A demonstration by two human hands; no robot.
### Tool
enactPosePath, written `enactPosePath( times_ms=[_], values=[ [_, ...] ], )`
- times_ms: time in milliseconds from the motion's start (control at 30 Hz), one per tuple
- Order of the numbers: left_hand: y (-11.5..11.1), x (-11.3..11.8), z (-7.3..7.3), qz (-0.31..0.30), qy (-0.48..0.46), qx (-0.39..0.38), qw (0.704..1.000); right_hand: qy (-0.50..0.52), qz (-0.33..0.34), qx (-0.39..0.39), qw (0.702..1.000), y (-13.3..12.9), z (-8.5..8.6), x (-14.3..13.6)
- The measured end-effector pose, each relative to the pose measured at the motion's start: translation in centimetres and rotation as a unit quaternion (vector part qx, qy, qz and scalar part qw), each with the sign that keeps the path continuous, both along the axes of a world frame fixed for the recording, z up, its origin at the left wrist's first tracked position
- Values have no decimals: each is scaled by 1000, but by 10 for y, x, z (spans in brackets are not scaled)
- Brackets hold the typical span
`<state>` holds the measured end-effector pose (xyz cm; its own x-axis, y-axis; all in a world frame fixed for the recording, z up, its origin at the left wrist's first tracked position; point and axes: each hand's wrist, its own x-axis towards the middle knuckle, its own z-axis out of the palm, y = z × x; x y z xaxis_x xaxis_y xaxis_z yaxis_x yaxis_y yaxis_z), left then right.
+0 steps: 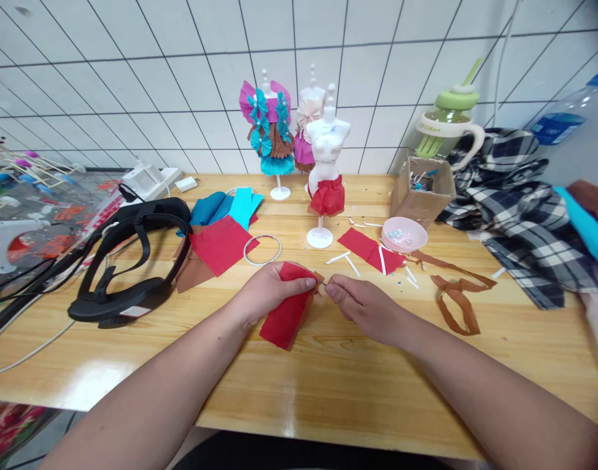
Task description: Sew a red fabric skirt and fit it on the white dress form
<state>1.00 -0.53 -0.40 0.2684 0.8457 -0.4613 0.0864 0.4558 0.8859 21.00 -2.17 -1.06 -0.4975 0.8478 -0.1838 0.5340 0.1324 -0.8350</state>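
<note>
My left hand (262,292) pinches a folded strip of red crepe paper (285,323) between thumb and fingers, and the strip's loose end hangs toward the table. A small brown scrap (320,279) shows at the strip's right edge, just past my left thumb. Facing it, my right hand (365,305) is closed on something thin and dark that reaches to that edge; its kind is too small to make out. Behind my hands a white mini dress form (327,147) stands upright, wearing a short red crepe paper skirt (328,197).
Two decorated forms, one with a blue and purple dress (264,124), stand by the tiled wall. A black headset (132,261), paper sheets (223,241) and a silver ring (262,250) lie left. Rightward are a pink bead dish (421,239), cardboard box (419,202) and brown strips (458,313).
</note>
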Motion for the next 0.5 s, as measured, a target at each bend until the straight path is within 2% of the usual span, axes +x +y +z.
enactPosePath(
  times_ms=[500],
  values=[
    [1,0,-1,-8,6,25,1000,-28,2,13,1000,1,-1,3]
  ],
)
